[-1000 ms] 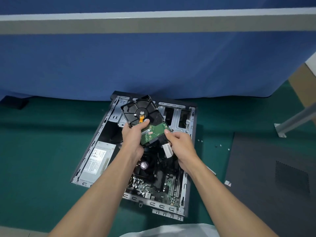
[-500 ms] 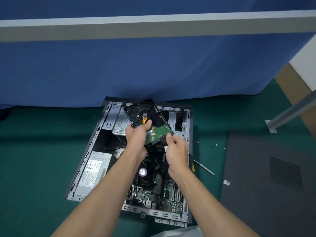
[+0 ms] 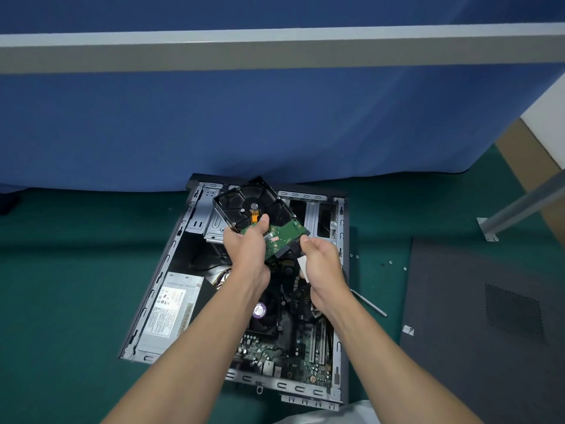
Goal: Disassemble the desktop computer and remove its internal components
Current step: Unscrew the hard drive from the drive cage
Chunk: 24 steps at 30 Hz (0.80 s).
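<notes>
Head view. The left hand (image 3: 246, 249) grips the hard drive (image 3: 260, 214) by its near edge, thumb laid on the green board, and holds it tilted in the air above the open case (image 3: 171, 270). The right hand (image 3: 321, 261) is pinched on the black connector (image 3: 295, 247) at the drive's near right corner; a white tag hangs just under its fingers. I judge the step in hand to be pulling that plug free.

What could go wrong: the drive is held at one edge only, circuit side up, so a hard tug from the right hand could twist it out of the left and drop it onto the fan (image 3: 263, 310) and motherboard (image 3: 284, 353) directly below both wrists. Pulling the plug at a slant could bend or crack the connector on the board. The left thumb pressing bare circuitry is a further risk to the part. Whether the cable has slack cannot be seen, as the right hand hides it.

What the case holds: the power supply (image 3: 171, 304) lies left of the left forearm; the fan and motherboard sit under and between the forearms; an empty metal bay (image 3: 214, 221) shows just left of the left hand, beyond it.

Outside the case, a screwdriver (image 3: 368, 306) lies near the right forearm, loose screws (image 3: 386, 264) right of the right hand, and the side panel (image 3: 489, 316) farther right.
</notes>
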Tool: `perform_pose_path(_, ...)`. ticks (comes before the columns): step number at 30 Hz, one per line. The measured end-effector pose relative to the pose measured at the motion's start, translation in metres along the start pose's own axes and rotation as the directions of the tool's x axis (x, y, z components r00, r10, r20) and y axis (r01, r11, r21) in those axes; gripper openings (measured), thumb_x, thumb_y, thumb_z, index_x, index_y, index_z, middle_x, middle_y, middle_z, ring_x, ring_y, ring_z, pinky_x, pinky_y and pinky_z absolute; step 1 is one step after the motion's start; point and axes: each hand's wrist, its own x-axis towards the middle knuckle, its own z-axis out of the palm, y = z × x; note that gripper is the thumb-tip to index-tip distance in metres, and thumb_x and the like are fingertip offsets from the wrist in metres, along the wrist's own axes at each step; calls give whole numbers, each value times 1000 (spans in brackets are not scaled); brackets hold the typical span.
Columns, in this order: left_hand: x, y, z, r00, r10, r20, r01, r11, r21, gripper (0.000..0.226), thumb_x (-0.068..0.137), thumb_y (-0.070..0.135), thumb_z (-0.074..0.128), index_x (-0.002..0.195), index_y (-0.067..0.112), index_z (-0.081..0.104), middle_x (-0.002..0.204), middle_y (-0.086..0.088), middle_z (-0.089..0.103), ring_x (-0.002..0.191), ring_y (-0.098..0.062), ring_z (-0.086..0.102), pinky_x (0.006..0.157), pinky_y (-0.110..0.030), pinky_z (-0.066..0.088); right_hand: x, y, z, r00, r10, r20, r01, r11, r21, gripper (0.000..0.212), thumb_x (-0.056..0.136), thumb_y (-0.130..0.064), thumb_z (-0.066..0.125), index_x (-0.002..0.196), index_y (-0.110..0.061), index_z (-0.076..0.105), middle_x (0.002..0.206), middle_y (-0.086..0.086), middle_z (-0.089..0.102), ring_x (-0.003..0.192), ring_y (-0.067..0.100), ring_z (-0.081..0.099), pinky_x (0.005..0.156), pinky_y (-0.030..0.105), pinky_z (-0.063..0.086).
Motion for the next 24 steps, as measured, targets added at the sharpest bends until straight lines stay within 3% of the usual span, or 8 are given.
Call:
perform_pose_path(4, 3, 6, -5, 999, -34, -32, 32, 998, -47, 38, 79, 13, 76, 102, 14, 45, 118, -12, 60, 110, -32, 59, 96, -55, 47, 7, -2, -6, 1000, -22, 15, 22, 999, -29, 37, 100, -28, 44, 83, 4, 54, 74, 12, 47, 70, 24, 41, 66, 36, 32)
perform_pose_path(8, 5, 14, -13, 1000, 13, 10, -13, 999, -32, 50, 77, 12, 78, 117, 14, 49, 120, -9, 63, 113, -31, 60, 99, -56, 44, 10, -2, -12, 997, -42, 59, 59, 943, -327, 31, 96, -22, 44, 76, -3, 59, 69, 2, 48, 66, 18, 44, 63, 32, 34)
perform_pose_path(10, 5, 18, -16, 998, 51, 37, -51, 999, -8, 47, 77, 13, 78, 115, 15, 50, 118, -7, 65, 112, -29, 61, 100, -55, 44, 11, -3, -16, 987, -87, 135, 148, 820, -553, 30, 91, -10, 43, 73, -16, 66, 80, -3, 53, 77, 18, 49, 69, 32, 41)
perform_pose_path(13, 3, 24, -18, 990, 117, 74, -119, 993, 27, 37, 80, 12, 76, 108, 19, 53, 109, -3, 69, 103, -24, 66, 95, -52, 50, 8, -9, -20, 962, -232, 140, 261, 651, -713, 35, 90, -3, 43, 110, -17, 67, 114, -2, 48, 113, 16, 38, 99, 29, 30)
perform_pose_path(16, -1, 27, -17, 982, 152, 108, -157, 987, 37, 33, 81, 13, 76, 103, 24, 54, 106, 1, 70, 101, -21, 66, 91, -49, 52, 0, -16, -18, 954, -219, 205, 296, 804, -516, 23, 97, -26, 45, 86, -23, 64, 80, -16, 58, 75, -3, 51, 74, 27, 41)
perform_pose_path(18, -4, 27, -15, 978, 164, 132, -168, 986, 15, 31, 80, 11, 76, 92, 29, 53, 94, 5, 72, 93, -19, 68, 80, -42, 56, -7, -17, -10, 951, -96, 293, 192, 928, -320, 34, 97, -43, 46, 77, -19, 60, 66, -11, 63, 57, 4, 56, 61, 29, 45)
perform_pose_path(20, -7, 27, -13, 974, 157, 165, -159, 987, -1, 32, 80, 8, 75, 87, 30, 53, 85, 5, 74, 85, -20, 71, 69, -38, 58, -10, -13, -4, 946, -88, 313, 166, 958, -233, 39, 96, -45, 48, 72, -14, 56, 62, 1, 59, 51, 12, 50, 55, 30, 41)
perform_pose_path(24, -9, 29, -12, 972, 101, 214, -108, 994, 24, 31, 79, 7, 76, 98, 17, 55, 97, -10, 74, 89, -29, 72, 74, -51, 59, -10, -10, -8, 941, -77, 328, 93, 995, -34, 32, 97, -34, 51, 74, -11, 55, 50, -8, 35, 41, 6, 27, 40, 20, 24)
